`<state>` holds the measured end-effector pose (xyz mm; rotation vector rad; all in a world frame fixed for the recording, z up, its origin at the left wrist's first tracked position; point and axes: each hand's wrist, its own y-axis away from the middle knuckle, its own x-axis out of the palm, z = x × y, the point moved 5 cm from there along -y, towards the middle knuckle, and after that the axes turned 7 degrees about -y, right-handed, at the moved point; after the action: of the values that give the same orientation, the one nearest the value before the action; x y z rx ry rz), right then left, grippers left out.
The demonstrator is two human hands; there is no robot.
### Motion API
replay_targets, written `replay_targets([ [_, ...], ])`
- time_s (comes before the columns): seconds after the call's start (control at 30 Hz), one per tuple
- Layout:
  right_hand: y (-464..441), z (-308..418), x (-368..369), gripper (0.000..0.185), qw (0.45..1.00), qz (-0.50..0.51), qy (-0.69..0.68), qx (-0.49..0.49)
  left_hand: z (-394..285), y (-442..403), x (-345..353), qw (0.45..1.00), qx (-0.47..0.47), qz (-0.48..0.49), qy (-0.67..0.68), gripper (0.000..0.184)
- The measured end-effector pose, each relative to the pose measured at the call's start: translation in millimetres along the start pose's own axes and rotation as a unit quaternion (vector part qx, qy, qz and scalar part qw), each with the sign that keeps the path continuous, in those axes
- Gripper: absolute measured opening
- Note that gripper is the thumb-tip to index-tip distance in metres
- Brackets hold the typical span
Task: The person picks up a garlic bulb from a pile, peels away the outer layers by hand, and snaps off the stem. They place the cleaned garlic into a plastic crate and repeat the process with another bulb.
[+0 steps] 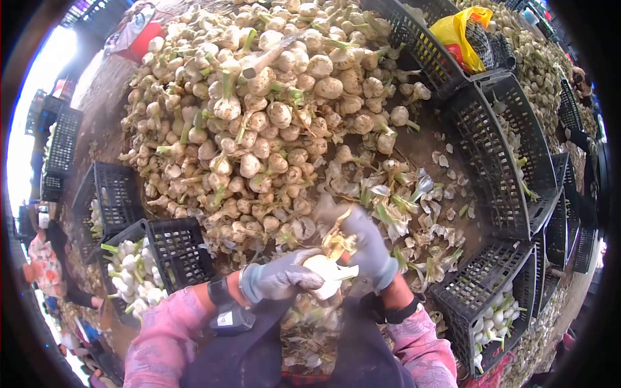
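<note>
My left hand (281, 277), in a grey glove, is closed around a white garlic bulb (325, 275) above my lap. The bulb's cut stem points right. Close beside it, my right hand (365, 242), also gloved, is blurred by motion, and its fingers are smeared. Loose yellowish-brown skin (338, 244) stands up between the bulb and my right hand; whether the fingers grip it cannot be made out. Beyond both hands lies a large heap of unpeeled garlic (259, 123) with roots and short stems.
Peeled skins and stem scraps (401, 213) litter the ground right of the heap. A black crate of cleaned garlic (184, 252) stands at left, another (466, 278) at right. More crates (488, 161) line the right side, near a yellow bag (469, 35). A person (48, 262) is at far left.
</note>
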<state>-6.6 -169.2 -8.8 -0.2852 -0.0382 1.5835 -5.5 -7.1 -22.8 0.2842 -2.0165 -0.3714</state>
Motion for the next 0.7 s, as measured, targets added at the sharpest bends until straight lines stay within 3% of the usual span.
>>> replay_targets([
  [0.1, 37, -59, -39, 0.052, 0.946, -0.231, -0.121, 0.194, -8, -2, -10, 0.994, 0.085, -0.035, 0.058, 0.068],
  [0.13, 43, -43, -36, 0.042, 0.933, -0.206, -0.227, 0.188, -9, 1, -12, 0.990, 0.102, -0.090, 0.030, 0.063],
  [0.17, 44, -25, -26, 0.041, 0.945, -0.153, -0.210, 0.201, -10, 2, -13, 0.983, 0.119, -0.143, 0.002, 0.059],
  [0.23, 40, 4, 2, 0.037, 0.957, -0.046, -0.173, 0.226, -6, -6, -13, 0.982, 0.124, -0.142, -0.007, 0.051],
  [0.27, 38, 4, 4, 0.028, 0.981, -0.066, -0.125, 0.134, -4, -9, -14, 0.981, 0.127, -0.144, -0.012, 0.047],
  [0.37, 39, -2, 9, 0.022, 0.964, -0.071, -0.188, 0.172, -1, -4, -31, 0.965, 0.141, -0.210, -0.069, 0.042],
  [0.4, 35, 4, 9, 0.017, 0.971, -0.075, -0.177, 0.142, -7, 0, -30, 0.953, 0.129, -0.249, -0.111, 0.028],
  [0.5, 49, -18, 12, 0.017, 0.932, -0.124, -0.255, 0.226, -26, -2, -5, 0.905, 0.220, -0.298, -0.210, 0.021],
  [0.53, 53, -21, 13, 0.015, 0.865, -0.180, -0.359, 0.300, -32, 0, -3, 0.831, 0.278, -0.316, -0.364, 0.020],
  [0.57, 48, -17, 12, 0.015, 0.835, -0.225, -0.413, 0.285, -41, 4, 7, 0.728, 0.321, -0.325, -0.512, 0.017],
  [0.63, 49, -19, 12, 0.015, 0.825, -0.233, -0.415, 0.307, -64, 8, 36, 0.541, 0.453, -0.189, -0.683, 0.017],
  [0.7, 42, -3, 3, 0.017, 0.834, -0.222, -0.392, 0.318, -66, 15, 48, 0.495, 0.446, -0.141, -0.732, 0.026],
])
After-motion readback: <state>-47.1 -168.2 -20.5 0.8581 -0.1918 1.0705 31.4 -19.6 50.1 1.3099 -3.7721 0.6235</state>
